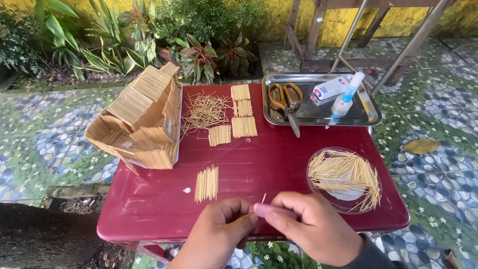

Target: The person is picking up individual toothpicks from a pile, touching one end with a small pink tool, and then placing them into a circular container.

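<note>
- At the far left of the dark red table [259, 164] stands a small model house [142, 119], built of pale wooden sticks laid side by side into ribbed panels; its roof slopes and it overhangs the table's left edge.
- Just right of the house lies a loose heap of sticks [204, 110], crossing one another at all angles.
- Right of that heap, flat glued stick panels [243, 112] lie in a row running from far to near, with one more panel a little to their left.
- Nearer, toward the middle of the table, a neat stick mat [206, 183] lies alone, its sticks parallel; a small white blob [186, 190] sits just left of it.
- The left hand [221, 229], at the near edge, pinches a single toothpick [263, 198] between thumb and fingertips; the pick is thin, pale and tilted, its tip poking up above the fingers.
- The right hand [313, 226] meets the left, its fingers closed onto the same pick.
- Far right, a metal tray [371, 117] holds yellow-handled scissors [287, 99] and a glue bottle [346, 97] with a blue cap.
- Near right, a clear round dish [343, 179] holds a pile of toothpicks.
</note>
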